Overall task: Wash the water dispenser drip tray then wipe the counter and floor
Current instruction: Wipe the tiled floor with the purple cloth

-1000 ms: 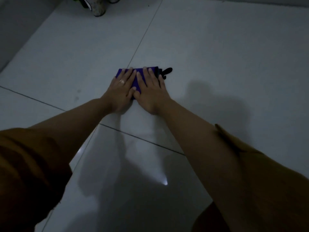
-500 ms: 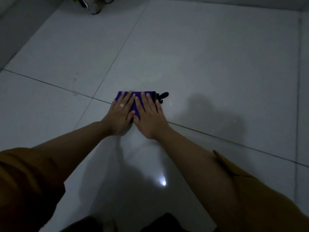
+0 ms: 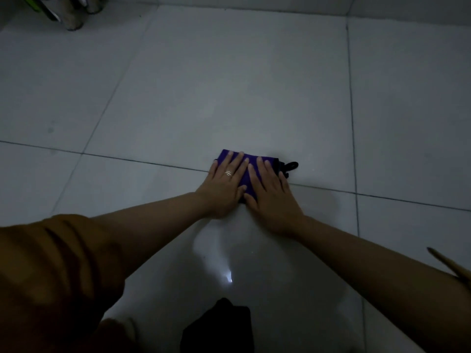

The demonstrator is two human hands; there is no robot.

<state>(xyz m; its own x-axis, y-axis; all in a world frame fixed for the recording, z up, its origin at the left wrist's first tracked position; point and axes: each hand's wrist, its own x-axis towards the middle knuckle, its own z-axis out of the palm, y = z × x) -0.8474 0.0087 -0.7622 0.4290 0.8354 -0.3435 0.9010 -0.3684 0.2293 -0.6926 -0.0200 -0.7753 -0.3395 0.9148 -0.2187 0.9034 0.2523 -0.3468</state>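
A folded purple cloth [image 3: 248, 171] lies flat on the white tiled floor [image 3: 229, 85], right on a grout line. A black hanging loop [image 3: 291, 166] sticks out at its right end. My left hand [image 3: 224, 184], with a ring on it, presses down on the cloth's left half with fingers spread. My right hand [image 3: 270, 192] presses on the right half beside it, thumbs nearly touching. Both arms reach forward and the hands hide most of the cloth. The drip tray is not in view.
Several cylindrical bottles or cans [image 3: 71, 14] stand at the far left corner by the wall. The wall base [image 3: 254, 2] runs along the top. A dark shape [image 3: 219, 324] sits low between my arms. A light reflects off the wet-looking tile near me.
Both hands have slid the cloth back toward me, from beyond the grout line onto it, and a little to the right. The hands stay flat on it.
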